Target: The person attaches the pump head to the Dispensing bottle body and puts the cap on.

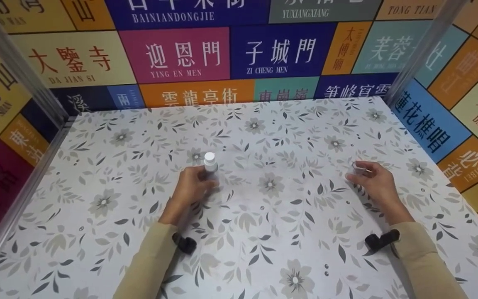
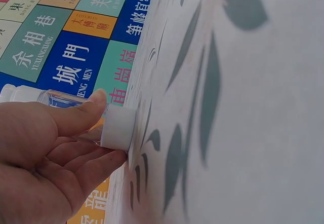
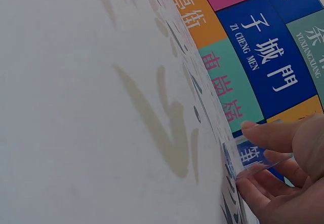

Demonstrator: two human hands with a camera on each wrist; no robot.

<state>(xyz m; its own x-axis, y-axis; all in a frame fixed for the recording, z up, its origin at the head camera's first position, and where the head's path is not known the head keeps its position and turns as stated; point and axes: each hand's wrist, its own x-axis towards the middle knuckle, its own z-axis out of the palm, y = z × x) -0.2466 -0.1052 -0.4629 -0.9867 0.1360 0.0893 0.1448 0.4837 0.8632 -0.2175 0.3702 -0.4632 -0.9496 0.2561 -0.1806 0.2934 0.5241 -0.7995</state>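
On the left, my left hand [image 1: 193, 185] grips a small clear bottle [image 2: 61, 99] with a white top [image 1: 209, 157] and a wide white base [image 2: 119, 127]. The bottle stands upright, its base at or very near the tabletop. Thumb and fingers lie on either side of it in the left wrist view. Well apart to the right, my right hand [image 1: 375, 182] pinches a small clear, cup-like piece [image 3: 253, 155] between thumb and fingers. Its lower end is close to the table; whether it touches, I cannot tell. In the head view only its pale rim [image 1: 358, 165] stands out.
A white cloth with grey flowers and leaves covers the table [image 1: 239, 216]. Coloured panels with printed lettering [image 1: 174, 54] rise behind it and at both sides. Clear corner posts [image 1: 423, 45] stand at the back. Each wrist carries a black strap-on camera [image 1: 185, 243].
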